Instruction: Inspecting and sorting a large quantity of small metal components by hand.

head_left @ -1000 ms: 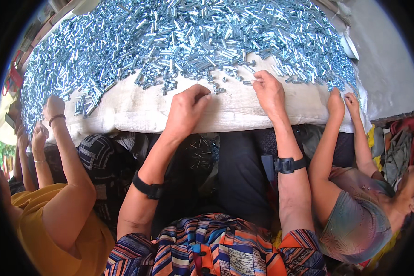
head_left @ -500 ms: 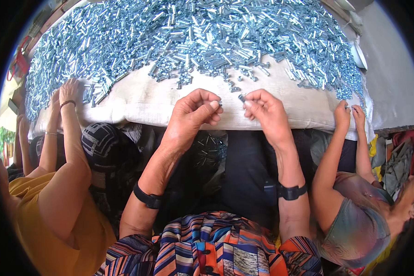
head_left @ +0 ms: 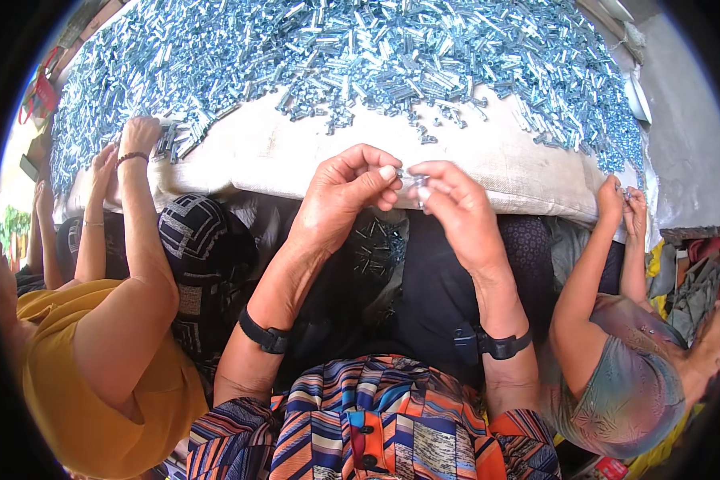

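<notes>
Close together, just over the near edge of the cloth-covered table, are my two hands. My left hand [head_left: 348,188] pinches a small shiny metal piece [head_left: 399,174] between thumb and forefinger; its exact kind is too small to make out. Beside it, my right hand [head_left: 460,210] is closed on a short silvery metal piece [head_left: 418,186], smeared by motion. The two pieces are very near each other; whether they touch I cannot tell. Beyond my hands spreads a large heap of bluish, shiny metal tubes and short fittings [head_left: 360,56], with a few loose ones at its near fringe.
Pale sacking [head_left: 252,156] covers the table. A person in a mustard top [head_left: 112,376] reaches into the heap at left; another in a patterned top [head_left: 632,368] handles small pieces at right. More metal pieces [head_left: 376,248] lie low between my knees.
My right hand has moved left, bringing its piece up to the one in my left hand. The left-side person's hands have shifted slightly, and the whole view has moved a little.
</notes>
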Available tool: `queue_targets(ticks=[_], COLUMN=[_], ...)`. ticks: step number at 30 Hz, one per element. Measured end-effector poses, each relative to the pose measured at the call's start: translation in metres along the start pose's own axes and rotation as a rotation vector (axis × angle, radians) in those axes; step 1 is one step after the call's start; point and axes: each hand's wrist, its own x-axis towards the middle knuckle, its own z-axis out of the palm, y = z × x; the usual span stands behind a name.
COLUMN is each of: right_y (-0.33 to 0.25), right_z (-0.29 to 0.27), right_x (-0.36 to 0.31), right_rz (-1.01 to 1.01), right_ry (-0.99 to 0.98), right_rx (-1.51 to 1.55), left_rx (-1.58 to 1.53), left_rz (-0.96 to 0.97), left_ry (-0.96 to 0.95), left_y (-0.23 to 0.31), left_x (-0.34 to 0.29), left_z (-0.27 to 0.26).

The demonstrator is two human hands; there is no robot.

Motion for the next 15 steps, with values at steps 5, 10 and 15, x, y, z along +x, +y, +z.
queue_targets(ticks=[5, 10, 15], right_y=[0.004, 0.014, 0.026], right_z=[-0.001, 0.009, 0.010], right_x=[0.002, 0.004, 0.000], right_rz=[-0.031, -0.081, -0.063], right_ry=[0.119, 0.196, 0.124], right_rx=[0.494, 0.551, 0.666], left_rx=[0.004, 0.017, -0.011], left_rz=[0.007, -0.005, -0.005], left_ry=[-0.017, -0.028, -0.028], left_y=[-0.006, -0.010, -0.009], left_x=[-0.002, -0.002, -0.003], left_z=[-0.001, 0.001, 0.001])
